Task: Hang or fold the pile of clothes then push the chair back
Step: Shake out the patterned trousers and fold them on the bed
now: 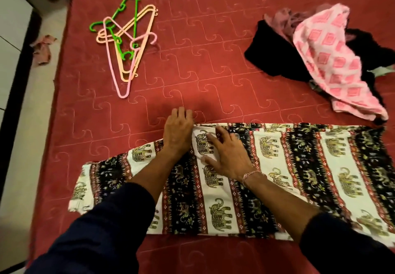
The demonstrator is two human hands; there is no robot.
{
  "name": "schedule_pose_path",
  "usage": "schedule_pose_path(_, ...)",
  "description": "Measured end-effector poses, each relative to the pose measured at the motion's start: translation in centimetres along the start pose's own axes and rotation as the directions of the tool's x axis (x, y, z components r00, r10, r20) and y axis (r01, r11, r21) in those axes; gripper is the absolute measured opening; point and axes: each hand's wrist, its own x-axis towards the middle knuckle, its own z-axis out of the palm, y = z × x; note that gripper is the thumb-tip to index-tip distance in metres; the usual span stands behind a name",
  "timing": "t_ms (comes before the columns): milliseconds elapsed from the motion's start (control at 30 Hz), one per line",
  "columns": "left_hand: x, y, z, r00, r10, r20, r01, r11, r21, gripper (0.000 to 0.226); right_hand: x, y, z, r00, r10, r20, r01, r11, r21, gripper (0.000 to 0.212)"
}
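A: On the red quilted bed (213, 60), elephant-print garment (299, 167) lies spread flat along the near edge
B: hands?
A: left hand (178, 128) flat on its far edge, fingers curled over the fabric, no pinch. right hand (227, 154) splayed, pressing down, holding nothing
B: rest?
A: clothes pile (324, 60) far right, plastic hangers (126, 43) far left
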Motion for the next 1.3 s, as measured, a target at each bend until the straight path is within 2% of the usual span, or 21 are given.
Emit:
schedule_pose_path(100, -1.3, 0.7, 0.8, 0.997, -0.070, -0.032, 0.068, 0.996, -0.060, 0.018, -0.5, -0.4, 0.5, 0.999, 0.024, -0.020, -0.026, 0.996, -0.087, 0.092)
schedule_pose_path(200, -3.8, 0.9, 1.5, 0.999, 0.020, -0.036, -0.024, 0.992, -0.120, 0.015, -1.7, -0.9, 0.6, 0.999, 0.026, -0.039, -0.028, 0.999, -0.045, 0.090)
schedule_pose_path(300, -6.5, 1.1, 1.8, 0.976, 0.196, -0.095, -0.205, 0.974, -0.093, 0.026, -4.0, -1.1, 0.8, 0.995, -0.036, -0.097, 0.044, 0.996, 0.075, 0.074)
schedule_pose_path(367, -8.4, 1.6, 1.7, 0.960, 0.247, -0.134, -0.259, 0.963, -0.075, 0.031, -6.2, -1.2, 1.1, 0.984, -0.073, -0.161, 0.093, 0.989, 0.118, 0.059)
schedule_pose_path(500, -12.4, 4.0, 1.3, 0.916, 0.364, -0.168, -0.386, 0.915, -0.121, 0.026, -12.2, -0.9, 2.1, 0.964, -0.085, -0.253, 0.118, 0.986, 0.118, 0.038)
schedule_pose_path(567, -14.5, 5.7, 1.3, 0.877, 0.466, -0.117, -0.479, 0.868, -0.132, 0.028, -15.6, -0.1, 3.0, 0.953, -0.085, -0.289, 0.123, 0.986, 0.114, 0.032)
schedule_pose_path(667, -17.2, 8.2, 1.0, 0.816, 0.577, 0.037, -0.565, 0.810, -0.157, 0.045, -20.6, 2.0, 4.8, 0.963, -0.026, -0.267, 0.060, 0.991, 0.119, 0.029)
schedule_pose_path(733, -18.9, 9.8, 0.6, 0.777, 0.604, 0.175, -0.578, 0.796, -0.181, 0.057, -23.5, 3.4, 5.8, 0.968, 0.009, -0.252, 0.017, 0.995, 0.099, 0.030)
schedule_pose_path(800, -20.0, 10.8, 0.5, 0.766, 0.595, 0.243, -0.562, 0.804, -0.197, 0.058, -25.1, 4.3, 6.4, 0.965, 0.014, -0.262, 0.002, 0.998, 0.059, 0.029)
schedule_pose_path(1033, -21.5, 12.1, -0.3, 0.839, 0.513, 0.182, -0.480, 0.854, -0.198, 0.035, -24.8, 4.2, 6.5, 0.954, 0.130, -0.268, -0.158, 0.984, -0.084, 0.029)
schedule_pose_path(1133, -21.9, 11.8, -0.6, 0.862, 0.474, 0.178, -0.422, 0.867, -0.264, 0.028, -25.2, 3.9, 6.1, 0.943, 0.100, -0.317, -0.104, 0.995, 0.004, 0.012)
schedule_pose_path(1300, -22.1, 10.6, -1.0, 0.839, 0.512, 0.187, -0.431, 0.833, -0.346, 0.017, -27.0, 3.7, 5.7, 0.953, 0.026, -0.303, -0.016, 0.999, 0.036, 0.032)
